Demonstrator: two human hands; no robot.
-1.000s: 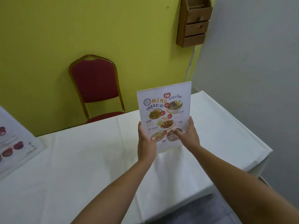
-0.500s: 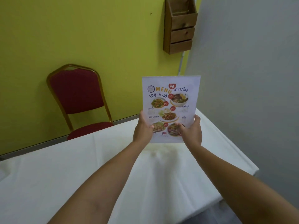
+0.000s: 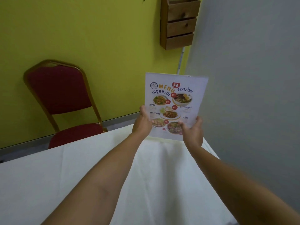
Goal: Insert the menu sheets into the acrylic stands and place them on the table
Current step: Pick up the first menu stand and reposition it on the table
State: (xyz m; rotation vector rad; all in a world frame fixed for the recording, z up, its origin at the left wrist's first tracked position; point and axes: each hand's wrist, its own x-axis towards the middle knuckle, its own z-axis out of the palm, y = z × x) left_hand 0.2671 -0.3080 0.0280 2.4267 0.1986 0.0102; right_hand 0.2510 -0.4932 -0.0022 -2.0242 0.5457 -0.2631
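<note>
Both hands grip one menu (image 3: pixel 176 103), upright and facing the camera, above the far end of the table (image 3: pixel 81 176). Left hand (image 3: pixel 142 122) clamps the lower left edge, its thumb pressed on the printed face and its fingers hidden behind. Right hand (image 3: pixel 192 132) clasps the lower right corner: thumb on the front, fingers curled round the right edge to the back.

A clear glossy rim along the menu's top suggests the sheet already sits in an acrylic stand, though the view is too soft to be sure. Its bottom edge is close above the white cloth; whether it touches cannot be told.

Counted: one menu, showing five pictured dishes; two hands and two bare forearms; one table; one red chair (image 3: pixel 61 95) with a gold frame by the yellow wall, left of the menu; one wooden rack (image 3: pixel 178 23) with three pockets, high on that wall.
</note>
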